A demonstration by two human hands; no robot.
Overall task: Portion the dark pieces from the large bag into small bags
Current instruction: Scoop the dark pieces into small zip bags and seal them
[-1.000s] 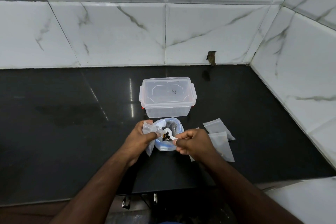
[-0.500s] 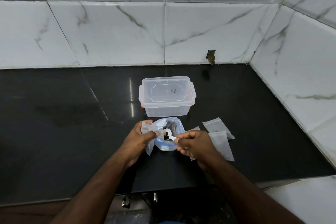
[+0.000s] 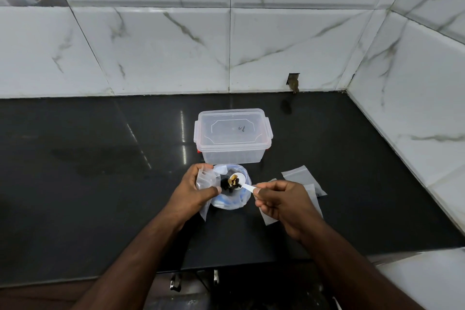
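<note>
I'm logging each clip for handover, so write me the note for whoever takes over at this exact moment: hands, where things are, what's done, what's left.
Left hand: holds a small bag beside the large bag.
Right hand: pinches the handle of a white spoon; its bowl holds a few pieces over the large bag's open mouth.
Dark pieces show in the large bag.
More small bags lie flat to the right, seemingly unfilled. The lidded clear container stands behind.
Done: a spoonful scooped.
Left: tip it into the held bag, then fill the others.
</note>
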